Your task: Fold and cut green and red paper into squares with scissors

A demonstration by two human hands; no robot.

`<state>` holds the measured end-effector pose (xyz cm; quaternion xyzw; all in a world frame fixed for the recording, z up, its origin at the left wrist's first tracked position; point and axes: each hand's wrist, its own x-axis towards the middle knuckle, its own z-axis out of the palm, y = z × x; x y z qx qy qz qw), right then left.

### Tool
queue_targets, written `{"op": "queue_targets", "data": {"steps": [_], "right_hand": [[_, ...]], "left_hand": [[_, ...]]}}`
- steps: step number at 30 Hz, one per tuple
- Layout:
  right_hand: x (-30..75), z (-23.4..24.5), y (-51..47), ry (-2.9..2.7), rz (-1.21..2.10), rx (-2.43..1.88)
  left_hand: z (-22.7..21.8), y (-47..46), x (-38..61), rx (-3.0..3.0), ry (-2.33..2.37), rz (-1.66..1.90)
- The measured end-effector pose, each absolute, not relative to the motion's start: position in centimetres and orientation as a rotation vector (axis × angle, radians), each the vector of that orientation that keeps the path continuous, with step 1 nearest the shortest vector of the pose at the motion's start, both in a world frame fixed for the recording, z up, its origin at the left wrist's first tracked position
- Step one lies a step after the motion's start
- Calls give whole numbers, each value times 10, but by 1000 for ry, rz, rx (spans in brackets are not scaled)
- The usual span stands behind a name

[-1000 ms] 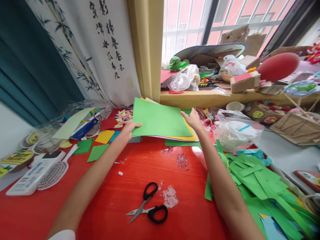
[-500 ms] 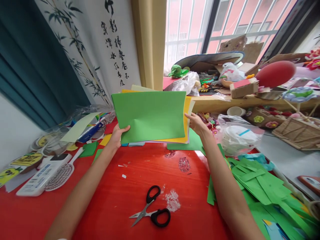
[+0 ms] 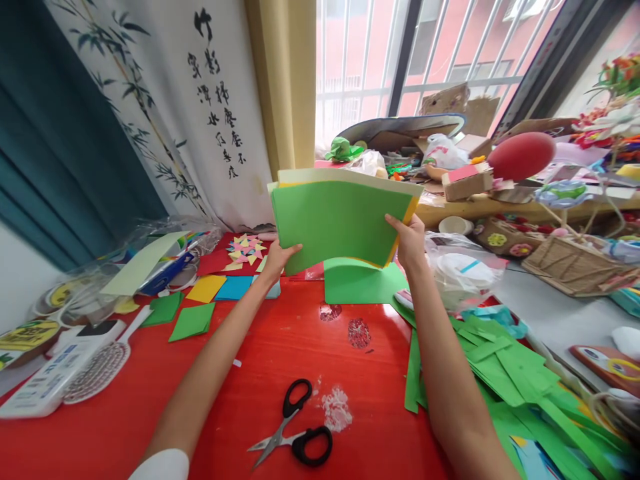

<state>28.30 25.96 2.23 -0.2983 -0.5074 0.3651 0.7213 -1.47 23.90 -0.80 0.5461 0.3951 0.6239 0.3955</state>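
Observation:
Held up above the red table is a stack of coloured paper (image 3: pixel 335 223), green in front with yellow and cream sheets showing at its edges. My left hand (image 3: pixel 279 260) grips the lower left corner, thumb across the front sheet. At the right edge my right hand (image 3: pixel 409 239) pinches the stack, fingers on the green face. The sheets bow slightly between both hands. Behind and below them, a separate green sheet (image 3: pixel 363 283) lies on the table. Black-handled scissors (image 3: pixel 290 427) rest with blades apart on the red table (image 3: pixel 240 407) nearer me.
Green paper strips (image 3: pixel 520 367) pile up at the right. Left of my hands lie yellow (image 3: pixel 206 289), blue and green paper squares, a folded paper star (image 3: pixel 246 250) and a hairbrush (image 3: pixel 103 367). A wooden ledge (image 3: pixel 440 213) holding clutter runs below the window.
The paper stack has moved right in view, and its top edge now bows. Cream sheets show more along the top. The view has shifted, revealing more squares and the folded star at left.

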Motion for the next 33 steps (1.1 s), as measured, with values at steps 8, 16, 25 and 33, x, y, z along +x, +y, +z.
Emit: {"op": "queue_targets", "data": {"steps": [8, 16, 25, 33], "right_hand": [[301, -8, 280, -1278, 753, -923], [295, -17, 274, -1286, 762, -983], [292, -8, 277, -1276, 729, -1111], [295, -51, 277, -1307, 783, -1259]], "left_hand": [[-15, 257, -5, 1387, 996, 1781], [-13, 268, -11, 1316, 1073, 1822], [-15, 268, -4, 1303, 1161, 1803], [-51, 265, 7, 1212, 1365, 1670]]}}
